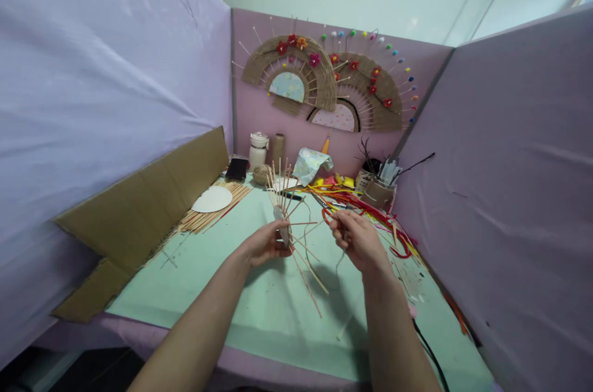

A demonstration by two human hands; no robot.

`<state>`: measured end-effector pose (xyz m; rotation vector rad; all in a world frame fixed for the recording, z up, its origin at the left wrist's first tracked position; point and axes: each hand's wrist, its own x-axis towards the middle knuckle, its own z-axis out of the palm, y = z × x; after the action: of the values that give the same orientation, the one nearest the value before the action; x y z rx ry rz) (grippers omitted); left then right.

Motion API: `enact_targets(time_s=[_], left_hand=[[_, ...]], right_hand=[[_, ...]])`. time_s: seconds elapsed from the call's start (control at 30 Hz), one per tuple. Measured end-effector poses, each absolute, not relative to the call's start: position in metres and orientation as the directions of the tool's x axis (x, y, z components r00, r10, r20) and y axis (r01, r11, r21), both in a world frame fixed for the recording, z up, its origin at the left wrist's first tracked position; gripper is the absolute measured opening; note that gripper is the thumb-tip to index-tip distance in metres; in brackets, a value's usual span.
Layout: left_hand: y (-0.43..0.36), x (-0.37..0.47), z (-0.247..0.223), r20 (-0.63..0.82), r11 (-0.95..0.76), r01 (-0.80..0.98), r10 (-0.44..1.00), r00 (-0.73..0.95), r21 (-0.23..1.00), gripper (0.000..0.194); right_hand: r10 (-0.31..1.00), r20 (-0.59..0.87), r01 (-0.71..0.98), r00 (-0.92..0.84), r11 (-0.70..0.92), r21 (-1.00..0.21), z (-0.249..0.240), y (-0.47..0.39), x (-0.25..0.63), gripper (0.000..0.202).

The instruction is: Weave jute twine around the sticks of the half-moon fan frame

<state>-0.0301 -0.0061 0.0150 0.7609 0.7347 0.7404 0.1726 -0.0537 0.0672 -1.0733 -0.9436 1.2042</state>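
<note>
My left hand (269,242) is closed on the pale half-round base (280,225) of a fan of thin wooden sticks (302,260), held upright above the table. The sticks spread up, right and down from the base. To the right of it, my right hand (353,234) is raised with thumb and fingers pinched together. A thin pale string (307,237) runs between the sticks and this hand and hangs in a loop below; the pinched end is small and hard to see. A red pipe cleaner (325,216) shows just behind the right fingertips.
Cardboard (152,194) leans along the left side, near loose sticks (199,220) and a white oval (212,199). At the back are a white jar (258,150), a twine ball (261,175) and a phone (237,168). Pipe cleaners (370,207) and pots (377,193) lie right.
</note>
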Motion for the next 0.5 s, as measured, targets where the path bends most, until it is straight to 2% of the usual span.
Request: enact_targets(time_s=[0.07,0.2,0.3,0.5], left_hand=[[-0.008,-0.03,0.015,-0.313,0.543,-0.256,0.741,0.594,0.8,0.022],[-0.012,-0.03,0.015,-0.329,0.592,-0.171,0.638,0.696,0.787,0.025],[-0.013,-0.032,0.018,-0.337,0.629,-0.15,0.585,0.738,0.763,0.028],[-0.013,-0.037,0.02,-0.3,0.702,-0.188,0.51,0.806,0.687,0.027]], right_hand=[[0.99,-0.122,-0.392,0.07,-0.085,-0.916,0.064,-0.035,0.166,0.016],[0.995,-0.1,-0.58,0.016,-0.072,-0.812,0.052,-0.016,0.145,0.011],[0.995,-0.098,-0.661,0.034,-0.051,-0.748,0.037,-0.011,0.134,0.01],[0.969,-0.245,-0.718,0.027,-0.152,-0.679,0.02,-0.008,0.128,0.009]])
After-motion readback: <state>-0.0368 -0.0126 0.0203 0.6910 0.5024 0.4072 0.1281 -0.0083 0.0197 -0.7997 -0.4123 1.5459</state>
